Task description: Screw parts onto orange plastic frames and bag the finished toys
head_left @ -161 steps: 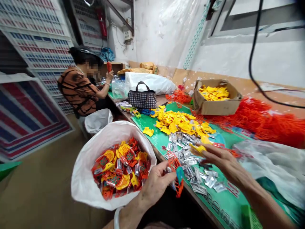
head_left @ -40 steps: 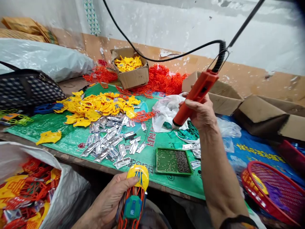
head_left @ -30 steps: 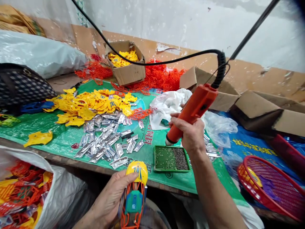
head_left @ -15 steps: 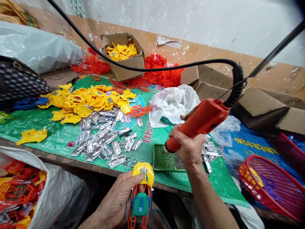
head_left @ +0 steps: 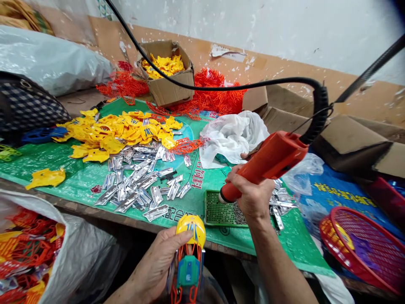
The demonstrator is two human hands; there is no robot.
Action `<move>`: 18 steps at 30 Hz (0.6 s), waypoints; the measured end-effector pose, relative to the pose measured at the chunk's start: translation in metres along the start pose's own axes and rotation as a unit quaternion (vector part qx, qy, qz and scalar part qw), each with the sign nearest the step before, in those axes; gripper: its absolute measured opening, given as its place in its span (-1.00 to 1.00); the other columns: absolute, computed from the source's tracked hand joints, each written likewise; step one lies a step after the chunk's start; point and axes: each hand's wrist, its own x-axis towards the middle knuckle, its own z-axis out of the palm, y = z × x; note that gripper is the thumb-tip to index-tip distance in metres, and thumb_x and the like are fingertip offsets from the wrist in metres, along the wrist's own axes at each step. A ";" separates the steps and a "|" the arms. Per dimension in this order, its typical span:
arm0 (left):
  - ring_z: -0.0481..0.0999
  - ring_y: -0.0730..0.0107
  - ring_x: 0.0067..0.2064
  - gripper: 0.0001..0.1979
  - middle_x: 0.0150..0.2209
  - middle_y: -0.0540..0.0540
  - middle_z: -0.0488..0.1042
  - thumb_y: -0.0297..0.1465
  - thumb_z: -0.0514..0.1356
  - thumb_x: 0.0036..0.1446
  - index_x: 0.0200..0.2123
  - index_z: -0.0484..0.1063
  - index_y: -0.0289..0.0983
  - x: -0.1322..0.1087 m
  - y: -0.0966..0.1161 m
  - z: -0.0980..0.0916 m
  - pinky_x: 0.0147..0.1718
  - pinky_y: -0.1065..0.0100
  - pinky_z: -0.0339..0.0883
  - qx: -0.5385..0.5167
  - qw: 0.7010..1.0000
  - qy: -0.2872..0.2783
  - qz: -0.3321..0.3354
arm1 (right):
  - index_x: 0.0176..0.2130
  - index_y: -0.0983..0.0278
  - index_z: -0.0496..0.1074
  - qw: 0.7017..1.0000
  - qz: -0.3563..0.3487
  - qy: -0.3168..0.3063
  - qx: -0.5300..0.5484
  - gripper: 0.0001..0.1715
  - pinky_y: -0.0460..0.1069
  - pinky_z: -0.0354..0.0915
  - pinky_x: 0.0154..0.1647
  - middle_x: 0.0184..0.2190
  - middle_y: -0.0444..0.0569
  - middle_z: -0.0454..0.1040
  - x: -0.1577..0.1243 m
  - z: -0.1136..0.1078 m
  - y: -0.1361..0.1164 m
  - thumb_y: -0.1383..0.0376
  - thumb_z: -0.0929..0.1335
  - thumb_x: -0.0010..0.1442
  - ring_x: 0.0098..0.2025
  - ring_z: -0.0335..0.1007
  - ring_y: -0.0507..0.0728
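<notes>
My left hand [head_left: 156, 266] is closed round an assembled toy piece [head_left: 189, 257] with a yellow cap, a teal middle and an orange mesh frame, held below the table's front edge. My right hand [head_left: 251, 192] grips an orange electric screwdriver [head_left: 268, 162] on a black coiled cable. Its tip points down at the green screw tray [head_left: 218, 211], which lies on the green mat just beyond the toy piece.
Silver metal strips [head_left: 139, 185] and yellow plastic parts [head_left: 120, 133] cover the green mat [head_left: 47, 158]. A cardboard box [head_left: 169, 84] of yellow parts and orange mesh [head_left: 209, 99] lie behind. White bag of finished pieces [head_left: 38, 249] at left, red basket [head_left: 363, 245] at right.
My right hand brought the screwdriver down from above the white cloth to the screw tray, tilting it flatter. The left hand kept hold of the toy piece, shifting it slightly right.
</notes>
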 end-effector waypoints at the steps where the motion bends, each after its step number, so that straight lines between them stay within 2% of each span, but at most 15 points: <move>1: 0.48 0.46 -0.58 -0.76 -0.56 -0.10 0.54 -0.30 0.41 -0.07 -0.40 0.58 -0.37 0.000 0.000 0.000 -0.56 0.48 0.34 -0.002 1.000 0.002 0.001 | -0.42 0.29 0.44 1.000 -0.003 -0.002 0.004 -0.79 0.05 0.34 -0.45 -0.55 -0.17 0.44 0.000 0.000 0.000 0.38 0.49 -0.15 -0.55 0.34 0.05; 7: 0.48 0.46 -0.57 -0.74 -0.55 -0.11 0.55 -0.29 0.41 -0.06 -0.37 0.58 -0.38 -0.002 -0.004 -0.001 -0.56 0.48 0.34 -0.004 1.000 0.005 0.002 | -0.40 0.28 0.44 1.000 -0.010 -0.008 0.018 -0.77 0.01 0.34 -0.52 -0.55 -0.19 0.44 -0.002 0.003 -0.003 0.40 0.49 -0.16 -0.56 0.34 0.04; 13: 0.48 0.46 -0.56 -0.74 -0.53 -0.12 0.56 -0.29 0.41 -0.05 -0.37 0.58 -0.39 -0.002 -0.004 -0.001 -0.55 0.47 0.35 -0.006 1.000 0.009 0.005 | -0.44 0.29 0.42 1.000 -0.006 -0.007 -0.001 -0.78 0.03 0.34 -0.47 -0.54 -0.18 0.44 0.000 0.002 -0.003 0.37 0.49 -0.18 -0.54 0.33 0.03; 18: 0.44 0.51 -0.60 -0.74 -0.58 -0.07 0.52 -0.30 0.43 -0.10 -0.41 0.57 -0.39 -0.003 -0.004 0.003 -0.57 0.50 0.34 -0.013 1.000 0.010 0.013 | -0.45 0.28 0.41 0.999 -0.012 -0.008 0.040 -0.80 0.03 0.31 -0.46 -0.56 -0.19 0.43 0.003 0.001 -0.022 0.40 0.47 -0.17 -0.55 0.33 0.04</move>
